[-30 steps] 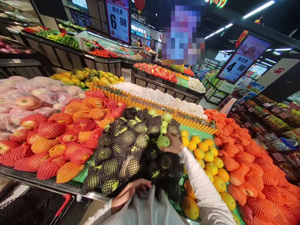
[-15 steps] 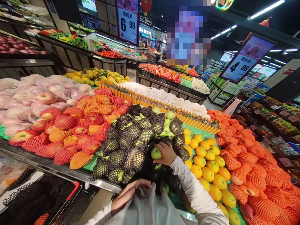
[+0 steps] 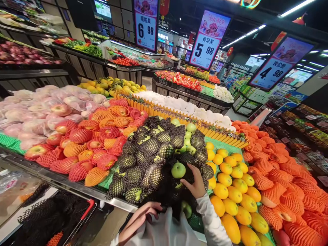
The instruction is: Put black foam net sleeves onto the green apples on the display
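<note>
While right hand (image 3: 196, 182) hovers with thumb and fingers spread, bare green apple (image 3: 178, 170) sits just beyond thumb tip — among black-netted apples (image 3: 150, 146). Left hand (image 3: 142, 218) bent at near edge of display, beside grey garment (image 3: 166, 230); cannot tell whether fingers grip anything. Second bare apple (image 3: 186, 209) lower, near garment — oranges (image 3: 234, 194) right of right hand.

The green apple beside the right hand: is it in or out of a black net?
Out, as far as visible: the green apple shows bare skin, unlike the netted apples to its left.
</note>
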The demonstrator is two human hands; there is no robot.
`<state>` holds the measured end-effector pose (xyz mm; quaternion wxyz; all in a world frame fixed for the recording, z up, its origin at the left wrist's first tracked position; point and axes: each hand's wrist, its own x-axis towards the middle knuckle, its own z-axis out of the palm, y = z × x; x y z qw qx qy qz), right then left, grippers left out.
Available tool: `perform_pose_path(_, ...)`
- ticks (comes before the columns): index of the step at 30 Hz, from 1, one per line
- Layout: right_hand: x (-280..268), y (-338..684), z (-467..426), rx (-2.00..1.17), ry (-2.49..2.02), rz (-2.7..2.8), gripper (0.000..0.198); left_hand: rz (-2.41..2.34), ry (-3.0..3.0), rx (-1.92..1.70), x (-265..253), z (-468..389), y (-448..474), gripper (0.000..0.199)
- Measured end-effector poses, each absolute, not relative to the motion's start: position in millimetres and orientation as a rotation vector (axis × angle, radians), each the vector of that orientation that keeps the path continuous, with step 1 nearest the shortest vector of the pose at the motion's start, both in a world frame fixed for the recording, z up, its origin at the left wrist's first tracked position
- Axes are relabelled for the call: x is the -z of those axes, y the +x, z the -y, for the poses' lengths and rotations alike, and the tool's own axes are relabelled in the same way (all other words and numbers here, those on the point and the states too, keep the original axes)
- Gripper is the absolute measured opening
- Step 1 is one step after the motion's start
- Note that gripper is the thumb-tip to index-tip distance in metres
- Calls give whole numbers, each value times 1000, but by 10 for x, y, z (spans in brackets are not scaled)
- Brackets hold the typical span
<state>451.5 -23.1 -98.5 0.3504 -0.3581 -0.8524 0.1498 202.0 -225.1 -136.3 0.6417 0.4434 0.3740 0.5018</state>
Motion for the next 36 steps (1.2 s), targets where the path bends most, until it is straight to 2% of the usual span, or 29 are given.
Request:
perform_pose_path(4, 929, 4659, 298, -287, -1118, 2070, 59, -829, 1130, -1044, 1377, 1970, 1931, 57)
perform_pose_path(9, 1080, 4796, 762, -175, -1429, 1851, 46, -1019, 1713, -1024, 886, 1520, 1769, 32)
perform_pose_path(13, 1242, 4873, 1329, -95, -1586, 1725, 42, -1217, 2067, -1345, 333, 762, 1425, 31)
perform_pose_path(16, 1309, 4869, 1760, -2, -1698, 1616, 41, -1481, 2172, -1299, 119, -61, 1172, 37)
perform_pose_path(18, 1342, 4813, 2019, 41, -1777, 1536, 41, -1681, 2191, -1050, 106, -598, 1056, 45)
perform_pose_path(20, 1376, 4715, 2239, 57, -1848, 1466, 42, -1776, 2157, -671, 166, -1020, 979, 44)
perform_pose_path(23, 1421, 4529, 2481, -19, -1947, 1386, 43, -1838, 2025, -294, 290, -1323, 887, 62)
perform_pose_path(26, 1436, 4362, 2614, -109, -1994, 1334, 43, -1843, 2063, -471, 358, -1288, 765, 72)
perform_pose_path(30, 1397, 4235, 2608, -154, -1990, 1344, 42, -1809, 2197, -788, 383, -1196, 614, 64)
perform_pose_path(32, 1364, 4189, 2522, -155, -1962, 1379, 42, -1814, 2118, -684, 424, -1276, 582, 61)
perform_pose_path(36, 1287, 4048, 2252, -151, -1871, 1460, 38, -1821, 1878, -385, 560, -1557, 566, 73)
